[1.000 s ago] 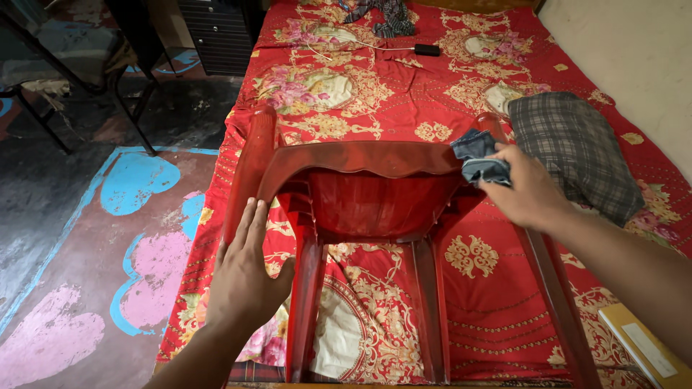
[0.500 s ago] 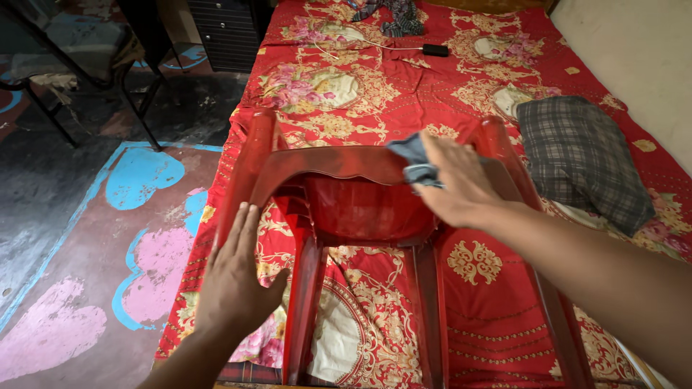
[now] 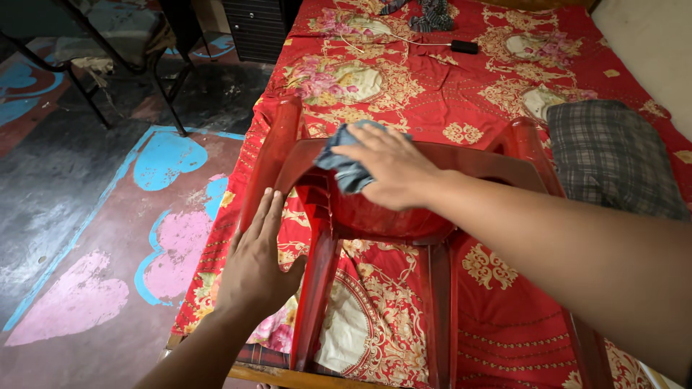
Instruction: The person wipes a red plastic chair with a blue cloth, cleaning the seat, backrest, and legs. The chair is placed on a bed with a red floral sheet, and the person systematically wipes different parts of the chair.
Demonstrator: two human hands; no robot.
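On the bed, a red plastic chair (image 3: 404,216) lies tipped over on the red floral bedspread (image 3: 432,94), its legs running toward the camera and its seat end pointing away toward the far side of the bed; the long axis goes near-to-far, roughly in line with the right forearm. The right hand (image 3: 393,169) is pressed palm-down on the upper curved edge of the chair, fingers spread and bent over a crumpled blue-grey cloth (image 3: 346,162), pinning it to the plastic; the cloth bunches out past the fingertips to the left and below them. The left hand (image 3: 256,263) is flat and open, fingers together and pointing away, resting against the outer side of the chair's left leg, holding nothing. Just to the right of the right forearm sits a grey checked pillow (image 3: 613,155), apart from the chair. Well beyond the right hand, on the far part of the bedspread, lie a small black block with a thin white cable (image 3: 465,47) and some dark clothing (image 3: 432,13). To the left of the left hand is a painted floor with pink and blue hearts (image 3: 166,155).
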